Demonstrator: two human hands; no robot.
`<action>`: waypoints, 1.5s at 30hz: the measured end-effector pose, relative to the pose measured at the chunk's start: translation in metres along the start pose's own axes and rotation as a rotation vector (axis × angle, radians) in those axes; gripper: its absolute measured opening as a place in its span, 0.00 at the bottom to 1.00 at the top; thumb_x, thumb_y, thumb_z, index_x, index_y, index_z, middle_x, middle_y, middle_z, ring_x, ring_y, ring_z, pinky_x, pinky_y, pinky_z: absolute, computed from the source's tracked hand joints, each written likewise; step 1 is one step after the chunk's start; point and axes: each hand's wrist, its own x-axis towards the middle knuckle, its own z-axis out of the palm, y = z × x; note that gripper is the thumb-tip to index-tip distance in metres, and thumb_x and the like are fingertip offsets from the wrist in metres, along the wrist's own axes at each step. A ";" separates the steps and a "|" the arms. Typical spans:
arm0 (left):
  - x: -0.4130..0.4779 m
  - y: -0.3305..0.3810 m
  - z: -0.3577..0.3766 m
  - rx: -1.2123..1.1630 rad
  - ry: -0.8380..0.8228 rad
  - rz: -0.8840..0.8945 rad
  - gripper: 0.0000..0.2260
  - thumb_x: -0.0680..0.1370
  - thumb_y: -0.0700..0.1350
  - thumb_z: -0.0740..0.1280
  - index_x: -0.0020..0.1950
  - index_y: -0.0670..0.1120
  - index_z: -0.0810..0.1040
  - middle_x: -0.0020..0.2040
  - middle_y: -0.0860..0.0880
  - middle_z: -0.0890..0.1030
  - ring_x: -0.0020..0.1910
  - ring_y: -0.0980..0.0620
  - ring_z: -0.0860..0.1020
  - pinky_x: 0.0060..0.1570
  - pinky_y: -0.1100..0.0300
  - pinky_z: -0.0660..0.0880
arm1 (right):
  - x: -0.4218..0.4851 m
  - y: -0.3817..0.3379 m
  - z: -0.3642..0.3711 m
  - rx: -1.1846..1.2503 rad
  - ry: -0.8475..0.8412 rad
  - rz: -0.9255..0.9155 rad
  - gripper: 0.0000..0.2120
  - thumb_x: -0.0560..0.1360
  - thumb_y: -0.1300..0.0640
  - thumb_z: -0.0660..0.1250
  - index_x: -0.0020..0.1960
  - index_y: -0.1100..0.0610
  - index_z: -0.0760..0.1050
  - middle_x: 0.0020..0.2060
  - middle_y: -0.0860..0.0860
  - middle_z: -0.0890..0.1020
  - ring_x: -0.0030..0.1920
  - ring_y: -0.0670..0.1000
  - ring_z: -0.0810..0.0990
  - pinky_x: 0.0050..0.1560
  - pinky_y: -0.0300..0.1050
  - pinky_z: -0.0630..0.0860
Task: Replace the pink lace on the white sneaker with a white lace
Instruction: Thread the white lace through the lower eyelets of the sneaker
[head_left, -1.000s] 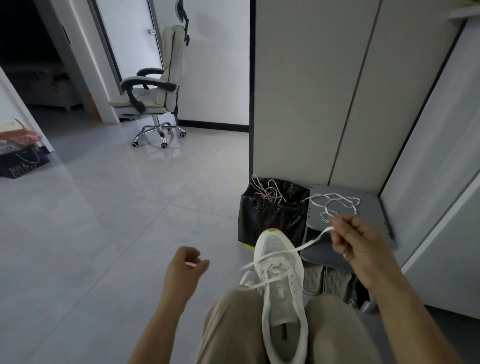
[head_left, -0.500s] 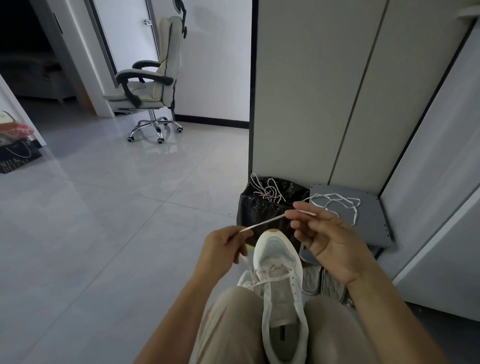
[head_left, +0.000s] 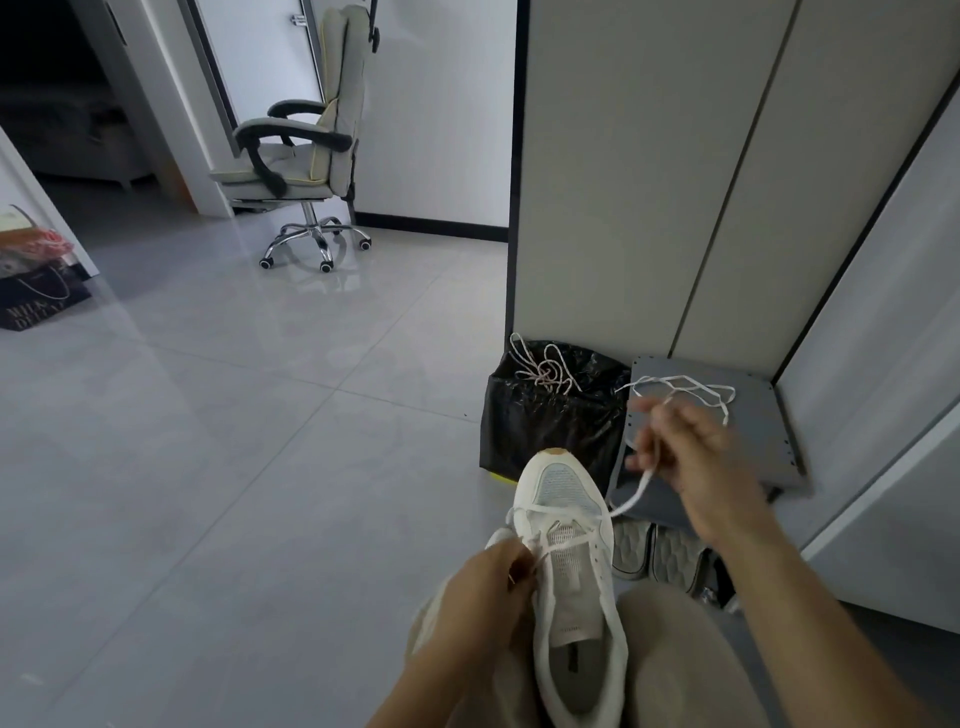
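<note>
Head view: white sneaker (head_left: 566, 545) is sitting on your lap, toe away. Your left hand (head_left: 488, 587) is pinching the white lace (head_left: 632, 496) at the sneaker's left eyelets; right hand (head_left: 696, 452), blurred, is gripping its other run right of the toe. It's looking limp and light, so be pinching near the tip. Old pink lace (head_left: 545, 371) is lying beyond the toe.

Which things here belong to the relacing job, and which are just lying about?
Job: white sneaker; white lace, pinched by right hand and left hand; pink lace, off the shoe, on the black bag.
Lying about: office chair; grey slippers; second lace on the grey box; shopping bag.
</note>
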 end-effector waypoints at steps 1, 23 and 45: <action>0.003 0.002 -0.004 0.010 0.023 0.017 0.02 0.77 0.48 0.62 0.44 0.55 0.73 0.38 0.59 0.73 0.35 0.60 0.72 0.45 0.60 0.74 | -0.006 0.005 0.006 -0.094 -0.052 0.014 0.11 0.79 0.60 0.57 0.50 0.54 0.78 0.29 0.48 0.75 0.29 0.45 0.75 0.35 0.37 0.77; -0.008 0.022 0.008 -0.238 0.141 -0.118 0.10 0.72 0.53 0.69 0.42 0.57 0.67 0.42 0.57 0.75 0.39 0.60 0.74 0.39 0.68 0.71 | -0.038 0.078 0.031 -0.889 -0.244 -0.320 0.01 0.73 0.58 0.69 0.43 0.54 0.77 0.42 0.41 0.73 0.43 0.41 0.73 0.43 0.37 0.71; -0.018 0.013 0.013 -0.746 0.316 -0.071 0.17 0.75 0.33 0.65 0.45 0.57 0.79 0.41 0.66 0.82 0.43 0.65 0.80 0.44 0.74 0.73 | -0.040 0.094 0.044 -1.149 -0.101 -0.576 0.11 0.69 0.49 0.57 0.34 0.52 0.74 0.32 0.45 0.75 0.36 0.45 0.72 0.40 0.38 0.68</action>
